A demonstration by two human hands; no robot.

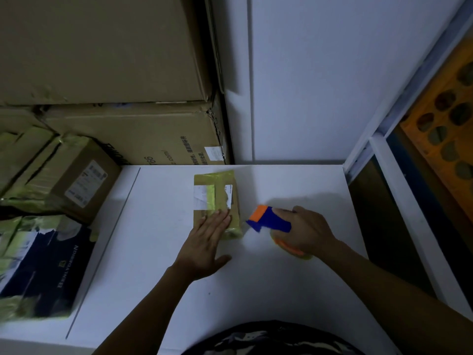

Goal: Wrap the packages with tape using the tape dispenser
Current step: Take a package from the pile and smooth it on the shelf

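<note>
White table (281,290) carries 1 small package (217,198). Left hand (207,239) lies flat, fingers extended, on the package's near end. Right hand (307,231) is wrapped around the tape dispenser (271,221), its blade end just right of the package.

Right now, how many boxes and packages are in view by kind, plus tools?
Large plain cardboard cartons stacked at the back: 2
Taped packages piled on the left: 2
Taped package under the left hand: 1
Tape dispenser in the right hand: 1
Total: 6
</note>
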